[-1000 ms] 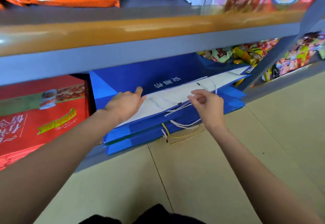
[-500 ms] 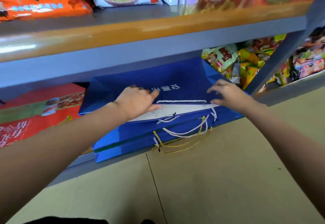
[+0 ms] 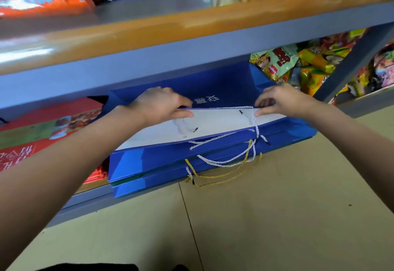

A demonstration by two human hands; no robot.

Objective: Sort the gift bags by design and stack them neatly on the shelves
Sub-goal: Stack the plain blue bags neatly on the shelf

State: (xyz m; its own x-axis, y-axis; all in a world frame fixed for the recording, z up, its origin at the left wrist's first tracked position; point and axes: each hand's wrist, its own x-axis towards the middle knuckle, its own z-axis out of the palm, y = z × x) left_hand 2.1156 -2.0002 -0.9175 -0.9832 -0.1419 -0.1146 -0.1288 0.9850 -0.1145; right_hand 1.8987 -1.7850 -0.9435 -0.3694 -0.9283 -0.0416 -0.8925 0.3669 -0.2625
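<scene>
Both hands have shifted to the upper lip of the top blue gift bag (image 3: 213, 85), whose mouth now gapes wider, exposing more of its white lining. This bag lies flat on the stack of blue bags (image 3: 170, 164) on the bottom shelf (image 3: 89, 200), right of the red bags (image 3: 42, 134) and left of the snack packets (image 3: 298, 64). Placement with matching blue bags serves sorting by design. The left hand (image 3: 157, 104) pinches the lip near its left end, fingers curled over the edge, thumb beneath. The right hand (image 3: 283, 100) grips the same lip further right, fingers partly closed. Holding two points likely allows squaring or flattening of the bag. White cord handles (image 3: 223, 160) and yellow cord handles (image 3: 223, 175) hang over the near edge.
</scene>
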